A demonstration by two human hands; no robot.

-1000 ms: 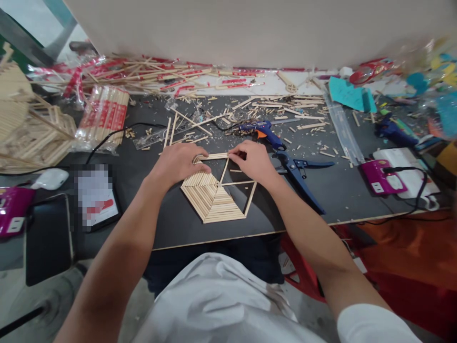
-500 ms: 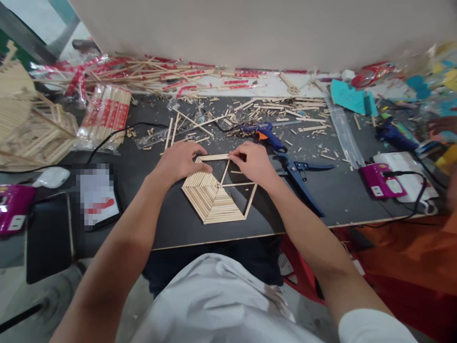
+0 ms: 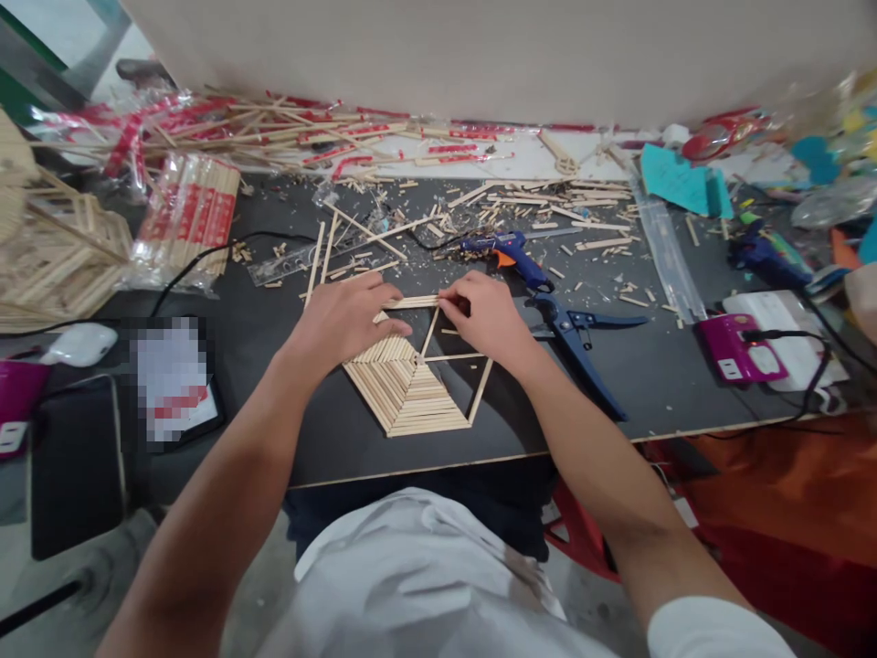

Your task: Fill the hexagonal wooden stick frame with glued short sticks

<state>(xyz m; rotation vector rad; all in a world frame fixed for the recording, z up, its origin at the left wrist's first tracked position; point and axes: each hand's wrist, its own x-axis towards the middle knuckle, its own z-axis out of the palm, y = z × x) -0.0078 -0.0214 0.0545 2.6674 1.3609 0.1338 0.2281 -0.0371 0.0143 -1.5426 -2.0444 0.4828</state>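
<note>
A hexagon of thin wooden sticks (image 3: 428, 402) lies on the dark tabletop, its left and lower sections filled with parallel sticks and its right side just spokes and rim. My left hand (image 3: 353, 315) grips its upper left part, thumb on the filled rows and fingers at the left end of the top edge. Along that edge runs a short wooden stick (image 3: 419, 302). The thumb and forefinger of my right hand (image 3: 483, 311) pinch its right end. My palm hides part of the right-hand rim.
Beyond the hexagon lie a blue glue gun (image 3: 511, 256) and blue-handled cutters (image 3: 579, 343). Stick scraps (image 3: 548, 196) litter the back. Packed sticks (image 3: 184, 219) and phones (image 3: 75, 466) are at left, a purple power adapter (image 3: 744, 349) at right. A cable (image 3: 198, 260) crosses the left side.
My left hand's fingers have moved right along the top edge, covering more of the stick's left end. My right hand keeps its pinch. The camera view has shifted slightly.
</note>
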